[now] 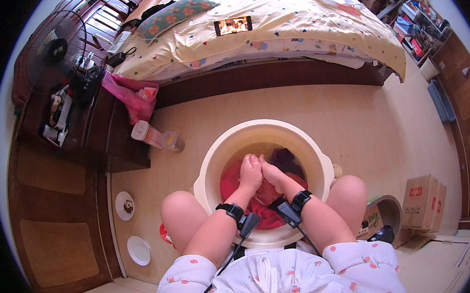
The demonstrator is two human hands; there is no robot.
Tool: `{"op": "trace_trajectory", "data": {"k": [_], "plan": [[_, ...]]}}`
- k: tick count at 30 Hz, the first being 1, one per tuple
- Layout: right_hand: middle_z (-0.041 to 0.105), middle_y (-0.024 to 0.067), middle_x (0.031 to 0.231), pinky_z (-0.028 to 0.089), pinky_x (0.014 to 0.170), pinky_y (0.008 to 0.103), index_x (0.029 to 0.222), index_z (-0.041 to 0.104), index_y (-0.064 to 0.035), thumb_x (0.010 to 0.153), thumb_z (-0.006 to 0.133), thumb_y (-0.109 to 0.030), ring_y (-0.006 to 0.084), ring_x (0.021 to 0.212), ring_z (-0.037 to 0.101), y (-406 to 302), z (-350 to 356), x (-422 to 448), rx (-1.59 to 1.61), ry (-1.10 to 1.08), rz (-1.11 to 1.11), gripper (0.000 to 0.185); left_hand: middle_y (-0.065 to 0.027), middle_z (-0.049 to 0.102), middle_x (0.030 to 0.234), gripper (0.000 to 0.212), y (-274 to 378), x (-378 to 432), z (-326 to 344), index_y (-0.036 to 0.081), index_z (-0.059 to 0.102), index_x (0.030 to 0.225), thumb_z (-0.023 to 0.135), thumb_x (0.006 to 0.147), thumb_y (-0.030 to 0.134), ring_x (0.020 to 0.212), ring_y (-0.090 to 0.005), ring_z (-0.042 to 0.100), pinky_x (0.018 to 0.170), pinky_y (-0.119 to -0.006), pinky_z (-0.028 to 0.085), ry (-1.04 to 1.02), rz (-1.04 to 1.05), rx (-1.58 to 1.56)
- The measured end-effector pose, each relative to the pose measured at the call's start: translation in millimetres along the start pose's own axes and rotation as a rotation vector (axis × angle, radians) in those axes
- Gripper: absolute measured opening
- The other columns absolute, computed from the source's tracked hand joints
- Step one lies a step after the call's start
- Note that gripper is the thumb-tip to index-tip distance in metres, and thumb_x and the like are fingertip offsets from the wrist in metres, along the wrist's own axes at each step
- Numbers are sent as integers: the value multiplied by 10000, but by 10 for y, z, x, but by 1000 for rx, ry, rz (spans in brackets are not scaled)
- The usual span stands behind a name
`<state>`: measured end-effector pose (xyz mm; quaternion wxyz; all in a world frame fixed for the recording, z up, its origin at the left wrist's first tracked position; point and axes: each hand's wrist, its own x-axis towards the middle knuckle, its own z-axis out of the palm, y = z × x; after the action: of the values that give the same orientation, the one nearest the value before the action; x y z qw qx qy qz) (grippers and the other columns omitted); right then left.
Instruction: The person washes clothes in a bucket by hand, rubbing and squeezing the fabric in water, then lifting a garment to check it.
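Note:
A large cream plastic tub (pixel 206 158) stands on the floor between my knees, with wet cloths in water inside it. My left hand (pixel 250 172) is curled over the tub, its knuckles up. Against it, fingertips close together, leans my right hand (pixel 271 171). Textured red cloth (pixel 267 194) lies below and between my wrists; whether either hand grips it is hidden. Brighter red cloth (pixel 230 182) fills the tub's left side, and a dark purple cloth (pixel 281 158) lies at the far right. Each wrist wears a black strap with a cabled device.
Beyond the tub is a bed (pixel 276 41) bearing a phone (pixel 233 25) with a lit screen. Left are a fan (pixel 57 50), a pink plastic bag (pixel 131 96), lidded containers (pixel 148 134) and two white bowls (pixel 139 250). Cardboard boxes (pixel 421 203) and a curved cardboard piece (pixel 389 213) stand right.

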<state>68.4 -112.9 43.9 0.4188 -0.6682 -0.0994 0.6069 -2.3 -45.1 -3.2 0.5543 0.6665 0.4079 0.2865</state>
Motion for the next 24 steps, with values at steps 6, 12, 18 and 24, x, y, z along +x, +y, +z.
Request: {"op": "trace_trajectory", "data": {"k": [6, 12, 18, 24], "plan": [[583, 196, 1254, 389, 980, 354, 1266, 552, 10, 942, 296, -656, 271, 1136, 549, -51, -11, 44, -151, -77, -95, 784, -131, 624, 944, 317, -173, 206, -187, 10, 608, 995, 417, 908, 247, 850, -247, 569, 759, -387, 465, -99, -514, -266], [666, 220, 892, 495, 785, 377, 961, 639, 44, 826, 593, -341, 298, 867, 645, -25, -403, 227, -430, 341, -483, 410, -235, 640, 1074, 369, 120, 340, -404, 7, 617, 1069, 405, 954, 286, 1004, -367, 620, 873, -450, 476, -113, -310, 452], [674, 165, 873, 512, 770, 356, 956, 639, 9, 793, 601, -210, 259, 817, 654, -339, -560, 7, -230, 662, -678, 276, -233, 627, 1126, 441, 609, 255, -770, 19, 643, 1098, 416, 945, 366, 1100, -373, 584, 941, -447, 461, -395, -385, 1059], [665, 169, 920, 523, 783, 363, 1026, 631, -53, 745, 631, -153, 276, 850, 660, -441, -370, -251, -438, 467, -793, 298, -205, 610, 1182, 470, 637, 146, -698, 44, 536, 1252, 587, 861, 299, 1119, -372, 576, 950, -431, 463, -415, -216, 1013]]}}
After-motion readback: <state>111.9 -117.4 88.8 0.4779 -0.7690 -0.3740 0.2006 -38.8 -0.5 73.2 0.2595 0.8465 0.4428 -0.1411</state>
